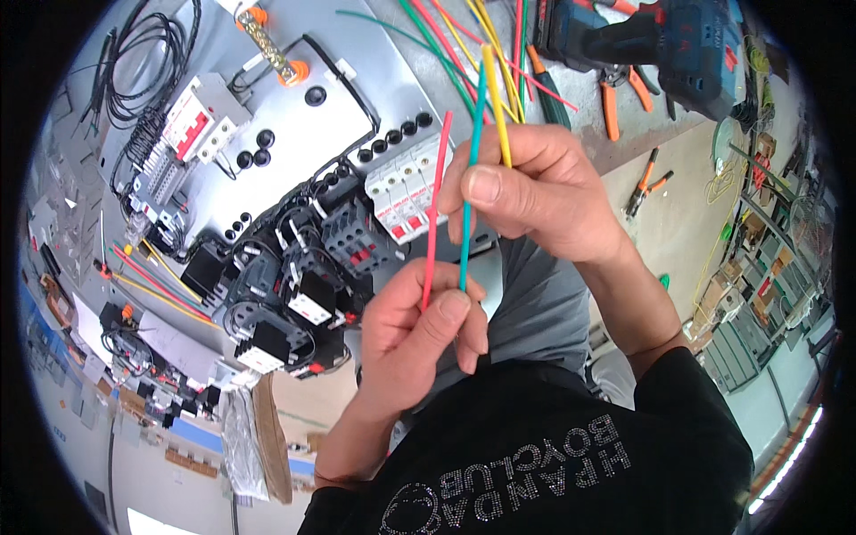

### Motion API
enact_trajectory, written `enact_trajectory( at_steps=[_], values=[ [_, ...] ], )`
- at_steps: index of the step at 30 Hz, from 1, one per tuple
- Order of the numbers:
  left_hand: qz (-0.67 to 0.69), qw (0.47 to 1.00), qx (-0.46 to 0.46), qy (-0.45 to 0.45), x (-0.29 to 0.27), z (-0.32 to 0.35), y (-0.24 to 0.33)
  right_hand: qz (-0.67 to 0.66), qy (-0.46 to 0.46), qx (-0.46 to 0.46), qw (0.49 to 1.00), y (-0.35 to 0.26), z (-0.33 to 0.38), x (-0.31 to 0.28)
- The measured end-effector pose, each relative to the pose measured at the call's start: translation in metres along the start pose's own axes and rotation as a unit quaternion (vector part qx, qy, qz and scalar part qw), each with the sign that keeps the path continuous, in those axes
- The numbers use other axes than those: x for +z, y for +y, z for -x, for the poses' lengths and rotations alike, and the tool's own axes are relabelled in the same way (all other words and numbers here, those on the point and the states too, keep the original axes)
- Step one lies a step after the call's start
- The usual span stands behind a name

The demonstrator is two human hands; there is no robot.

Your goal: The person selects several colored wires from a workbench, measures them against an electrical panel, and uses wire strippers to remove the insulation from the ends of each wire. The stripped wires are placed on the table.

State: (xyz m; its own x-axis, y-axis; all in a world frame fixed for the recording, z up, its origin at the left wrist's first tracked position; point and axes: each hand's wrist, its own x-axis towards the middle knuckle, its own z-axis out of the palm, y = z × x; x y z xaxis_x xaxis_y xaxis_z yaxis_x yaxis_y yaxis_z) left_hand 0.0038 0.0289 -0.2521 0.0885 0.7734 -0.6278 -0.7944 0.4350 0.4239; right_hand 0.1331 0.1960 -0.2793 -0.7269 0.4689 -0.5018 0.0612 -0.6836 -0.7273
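My left hand (419,334) is closed, pinching a red wire (440,160) and the lower end of a green wire (480,98) between thumb and fingers. Just above it, my right hand (535,192) grips the green wire farther up under its thumb. A yellow wire (495,94) rises from between the fingers of that same hand. All three wires stand roughly upright, their top ends apart. Behind the hands lies a metal mounting plate (303,125) with a row of white circuit breakers (410,192) and black contactors (254,290).
Loose red, green and yellow wires (437,40) lie at the plate's far right. Beside them are a blue cordless drill (695,58) and orange-handled pliers (610,107). More pliers (648,185) lie farther right. Black cables (143,67) coil at the far left.
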Motion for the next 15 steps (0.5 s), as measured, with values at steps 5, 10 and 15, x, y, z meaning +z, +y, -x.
enact_trajectory(
  at_steps=[5,10,15],
  values=[
    [-0.003,0.996,0.077,-0.052,-0.006,0.001,-0.033,0.000,-0.042,-0.039,0.998,0.015,0.015,0.000],
    [-0.059,0.983,0.139,-0.107,-0.030,0.026,-0.075,0.039,-0.047,-0.138,0.989,0.041,0.043,0.006],
    [-0.164,0.959,0.211,-0.098,-0.047,0.076,-0.138,0.092,-0.093,-0.205,0.970,0.089,0.109,0.031]
  ],
)
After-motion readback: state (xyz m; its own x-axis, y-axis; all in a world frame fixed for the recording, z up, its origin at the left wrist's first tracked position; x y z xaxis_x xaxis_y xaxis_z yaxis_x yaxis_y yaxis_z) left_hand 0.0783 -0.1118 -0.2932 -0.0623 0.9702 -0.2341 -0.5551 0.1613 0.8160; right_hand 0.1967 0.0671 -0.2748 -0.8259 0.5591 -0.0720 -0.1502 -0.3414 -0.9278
